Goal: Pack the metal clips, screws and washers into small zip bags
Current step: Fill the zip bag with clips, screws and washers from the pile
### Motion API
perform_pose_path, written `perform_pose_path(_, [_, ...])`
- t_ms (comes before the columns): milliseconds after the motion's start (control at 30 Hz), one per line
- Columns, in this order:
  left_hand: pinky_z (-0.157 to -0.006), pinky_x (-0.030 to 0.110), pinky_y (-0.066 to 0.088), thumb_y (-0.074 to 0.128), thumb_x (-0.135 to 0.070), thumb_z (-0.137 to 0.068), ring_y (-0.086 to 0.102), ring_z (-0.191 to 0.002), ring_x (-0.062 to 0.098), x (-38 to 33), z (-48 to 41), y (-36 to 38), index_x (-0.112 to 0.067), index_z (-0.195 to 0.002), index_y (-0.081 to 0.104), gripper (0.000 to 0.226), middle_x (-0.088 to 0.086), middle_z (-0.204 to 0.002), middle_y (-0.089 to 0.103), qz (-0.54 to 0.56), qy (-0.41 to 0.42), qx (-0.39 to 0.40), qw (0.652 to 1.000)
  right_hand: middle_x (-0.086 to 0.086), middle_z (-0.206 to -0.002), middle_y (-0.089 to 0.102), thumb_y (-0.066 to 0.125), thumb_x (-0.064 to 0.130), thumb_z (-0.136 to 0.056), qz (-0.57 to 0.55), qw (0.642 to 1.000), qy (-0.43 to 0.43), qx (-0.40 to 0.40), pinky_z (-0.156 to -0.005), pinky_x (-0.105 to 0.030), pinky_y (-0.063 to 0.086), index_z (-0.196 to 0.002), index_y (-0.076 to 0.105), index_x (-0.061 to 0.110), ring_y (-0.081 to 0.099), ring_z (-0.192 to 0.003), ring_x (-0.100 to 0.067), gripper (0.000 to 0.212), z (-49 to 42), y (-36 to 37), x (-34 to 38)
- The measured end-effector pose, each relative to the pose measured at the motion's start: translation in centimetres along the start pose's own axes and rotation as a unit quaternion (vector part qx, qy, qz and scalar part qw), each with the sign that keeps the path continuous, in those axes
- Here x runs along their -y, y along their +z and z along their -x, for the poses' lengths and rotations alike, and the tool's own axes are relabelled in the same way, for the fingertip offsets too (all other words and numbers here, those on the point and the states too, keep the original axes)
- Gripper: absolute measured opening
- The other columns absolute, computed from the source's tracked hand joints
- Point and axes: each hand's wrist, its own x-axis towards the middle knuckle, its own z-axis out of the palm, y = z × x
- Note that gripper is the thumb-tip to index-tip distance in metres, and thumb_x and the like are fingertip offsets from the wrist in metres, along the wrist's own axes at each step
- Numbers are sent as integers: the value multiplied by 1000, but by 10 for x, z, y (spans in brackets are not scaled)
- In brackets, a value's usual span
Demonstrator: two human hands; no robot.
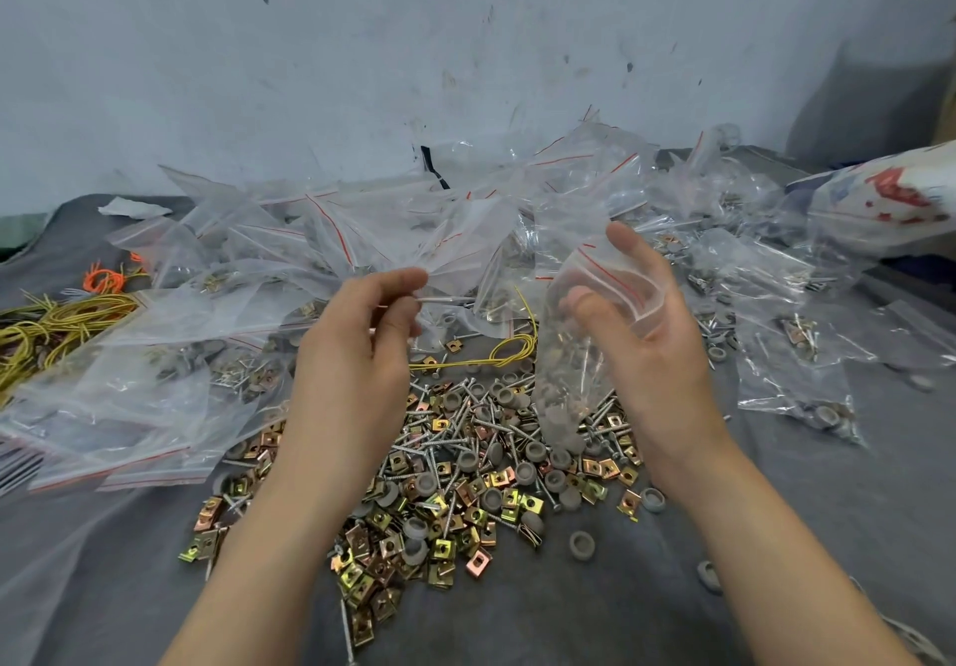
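Fingers (pixel 401 321) of the left hand (pixel 357 344) pinch a slim steel screw (pixel 446 299); the right hand (pixel 657 344) grips a clear, red-striped zip bag (pixel 569 375), mouth open, part-filled, hanging over the pile. Brassy square clips (pixel 486 515), loose screws (pixel 446 438) and round grey washers (pixel 427 484) heap on the grey cloth counter (pixel 595 608). Crinkled bags (pixel 233 272) crowd the rear before a stained pale wall (pixel 362 44); yellow wire (pixel 51 324) lies left.

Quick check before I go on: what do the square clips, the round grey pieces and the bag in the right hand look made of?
Square clips: stamped sheet metal, iridescent yellow-pink plating, glinting edges. Round grey pieces: matte, dull, likely rubber or soft plastic. Bag in the right hand: thin clear plastic film, creased and glossy, red zip line.
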Motion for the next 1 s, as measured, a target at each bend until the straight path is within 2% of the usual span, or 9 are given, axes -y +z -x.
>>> perform_pose_path(100, [-75,18,55,64,-17,-95,70,-78,3,-5,1,1,-36,-98,67,20,-14,-79,73,67,-1,-5,998,6,-118,73,73,47,-76,-24,1000,9,-2,-104,-38,47,-126,56,51,66,-117,-15,53,-2,1,0])
perform_pose_path(167, [-74,23,57,66,-18,-93,72,-76,6,-11,1,2,-35,-94,69,17,-12,-77,74,82,9,-6,997,7,-120,72,72,44,-79,-15,1000,8,-1,-106,-37,47,-129,55,50,66,-117,-11,54,-3,2,1])
perform_pose_path(300, [-70,24,57,65,-25,-95,69,-74,8,-26,1,-2,-36,-93,69,12,-11,-79,72,96,43,-31,994,16,-117,67,70,38,-88,23,999,-37,-25,-85,-19,52,-140,48,45,67,-106,-2,57,1,8,0])
perform_pose_path(400, [-70,34,57,61,-35,-96,65,-78,10,-38,1,-6,-39,-96,67,7,-15,-87,69,65,75,-32,995,18,-111,66,70,37,-90,98,990,-92,-31,-82,-11,49,-144,41,45,65,-103,-4,62,4,13,-4])
perform_pose_path(433, [-69,32,56,60,-36,-97,64,-79,9,-43,2,-7,-40,-96,66,7,-18,-89,68,54,88,-27,994,16,-111,65,71,37,-91,120,987,-101,-21,-82,-10,48,-145,38,45,65,-104,-5,64,5,14,-6])
perform_pose_path(533, [-61,10,44,60,-32,-97,59,-74,-3,-54,3,-7,-39,-99,65,9,-26,-87,64,17,137,-9,990,17,-113,61,68,42,-88,186,976,-115,14,-79,-5,45,-148,33,46,63,-105,-5,69,8,17,-14])
perform_pose_path(600, [-64,6,40,62,-27,-97,58,-76,-7,-57,2,-5,-35,-99,66,9,-24,-89,63,-10,162,0,987,18,-115,60,67,46,-85,209,970,-118,28,-81,-1,42,-147,31,48,61,-106,-1,71,9,19,-17])
perform_pose_path(800, [-81,24,47,62,-31,-95,55,-98,5,-45,2,4,-28,-102,70,11,-15,-102,55,-106,163,61,979,16,-123,59,63,51,-85,229,964,-130,36,-87,-2,41,-147,28,50,59,-109,3,71,11,21,-21])
perform_pose_path(1000, [-83,26,47,60,-35,-94,53,-103,4,-42,1,5,-33,-101,69,12,-17,-106,55,-115,155,86,977,18,-126,56,62,52,-85,245,958,-139,47,-89,-5,43,-147,25,52,59,-110,0,72,12,20,-21])
